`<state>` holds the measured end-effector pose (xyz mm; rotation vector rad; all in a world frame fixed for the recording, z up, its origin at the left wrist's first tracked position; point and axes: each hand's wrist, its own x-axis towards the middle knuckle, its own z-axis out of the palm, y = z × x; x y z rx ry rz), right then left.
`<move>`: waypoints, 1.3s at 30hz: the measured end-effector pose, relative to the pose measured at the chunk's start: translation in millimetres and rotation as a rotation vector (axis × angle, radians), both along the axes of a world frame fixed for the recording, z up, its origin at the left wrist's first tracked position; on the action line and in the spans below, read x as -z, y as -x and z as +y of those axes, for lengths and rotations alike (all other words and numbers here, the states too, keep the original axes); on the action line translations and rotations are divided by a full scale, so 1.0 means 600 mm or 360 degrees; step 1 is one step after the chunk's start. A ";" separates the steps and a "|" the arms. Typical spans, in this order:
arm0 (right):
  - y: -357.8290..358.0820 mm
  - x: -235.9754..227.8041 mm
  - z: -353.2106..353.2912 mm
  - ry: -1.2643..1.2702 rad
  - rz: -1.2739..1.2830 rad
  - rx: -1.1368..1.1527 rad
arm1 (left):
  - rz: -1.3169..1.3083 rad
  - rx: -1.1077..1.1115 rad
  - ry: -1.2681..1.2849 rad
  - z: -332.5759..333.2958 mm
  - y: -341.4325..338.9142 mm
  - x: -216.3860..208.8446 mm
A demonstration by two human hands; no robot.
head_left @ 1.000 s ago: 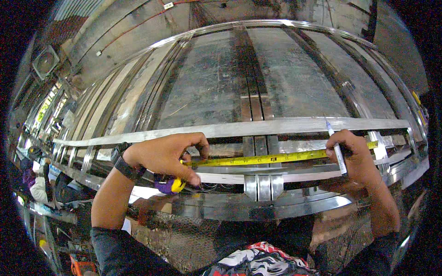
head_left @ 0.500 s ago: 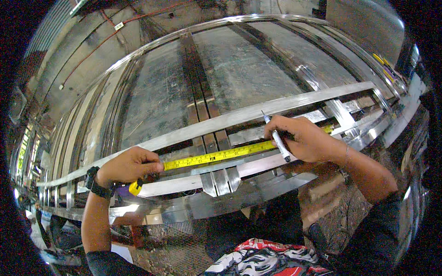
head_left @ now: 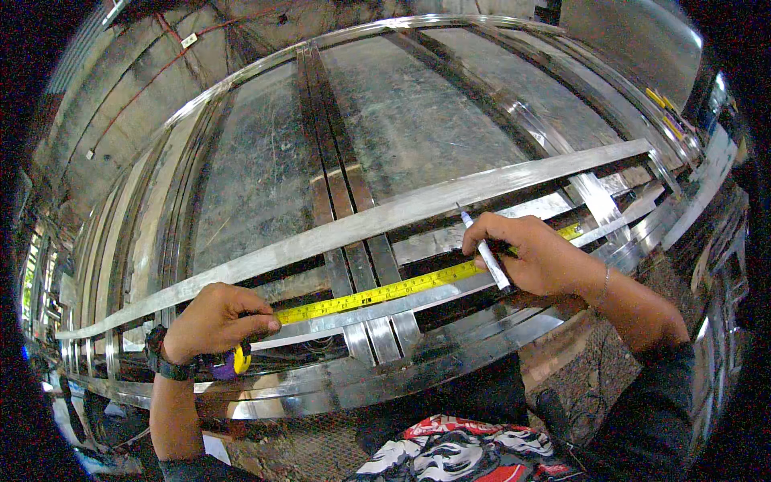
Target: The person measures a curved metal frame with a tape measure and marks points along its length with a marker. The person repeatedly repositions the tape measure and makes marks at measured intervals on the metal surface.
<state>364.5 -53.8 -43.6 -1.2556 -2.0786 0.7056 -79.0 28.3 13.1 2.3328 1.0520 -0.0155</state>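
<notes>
A yellow tape measure blade (head_left: 369, 299) stretches along the far edge of the near metal bar (head_left: 446, 296). My left hand (head_left: 213, 321) pinches it at its left end. Below that palm hangs the yellow and purple tape case (head_left: 233, 365), partly hidden by the hand. My right hand (head_left: 534, 253) is closed around a slim white marker (head_left: 488, 255), its thin tip pointing away from me toward the long far bar (head_left: 401, 201). The blade passes under the right hand and comes out beyond it; whether those fingers also press it is hidden.
Both bars lie over shiny metal crosspieces (head_left: 598, 201) of a large frame. Beyond them spreads a scuffed dark sheet (head_left: 434, 104) with long metal strips (head_left: 329, 145) across it. Several yellow-handled tools (head_left: 665, 112) lie at the far right. Wire mesh (head_left: 297, 438) shows below.
My left hand and the tape case have come nearer to me, and more of the case shows. The blade now lies closer against the near bar. My right hand keeps the marker; the view shifts slightly.
</notes>
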 end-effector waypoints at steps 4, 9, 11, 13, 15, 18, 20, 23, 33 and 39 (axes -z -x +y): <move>-0.001 0.003 0.000 -0.0006 -0.0031 -0.0005 | -0.0271 0.0243 -0.0172 0.010 0.011 0.022; -0.005 0.004 -0.004 -0.0018 -0.0035 0.0002 | -0.0092 -0.0053 0.0253 0.010 0.014 0.018; -0.004 0.002 -0.004 -0.0016 -0.0018 -0.0017 | -0.0075 -0.0190 0.0380 0.007 0.012 0.013; -0.006 0.001 -0.005 -0.0028 -0.0023 -0.0033 | -0.0030 -0.0227 0.0378 0.007 0.010 0.010; -0.009 0.004 -0.004 -0.0054 -0.0050 -0.0048 | -0.0007 -0.0258 0.0388 0.007 0.008 0.008; -0.010 0.010 -0.003 -0.0100 -0.0086 -0.0059 | 0.0014 -0.0260 0.0416 0.008 0.009 0.009; -0.011 0.012 -0.003 -0.0095 -0.0081 -0.0073 | 0.0053 -0.0197 0.0415 0.011 0.012 0.010; -0.014 0.013 -0.003 -0.0075 -0.0130 -0.0070 | -0.0101 -0.0187 0.0324 0.003 0.007 0.017; -0.011 0.016 -0.004 -0.0161 -0.0166 -0.0022 | -0.0048 -0.0154 0.0366 0.007 0.005 0.011; -0.005 0.004 -0.007 0.0023 -0.0231 0.0045 | -0.0033 -0.0172 0.0401 0.004 0.008 0.013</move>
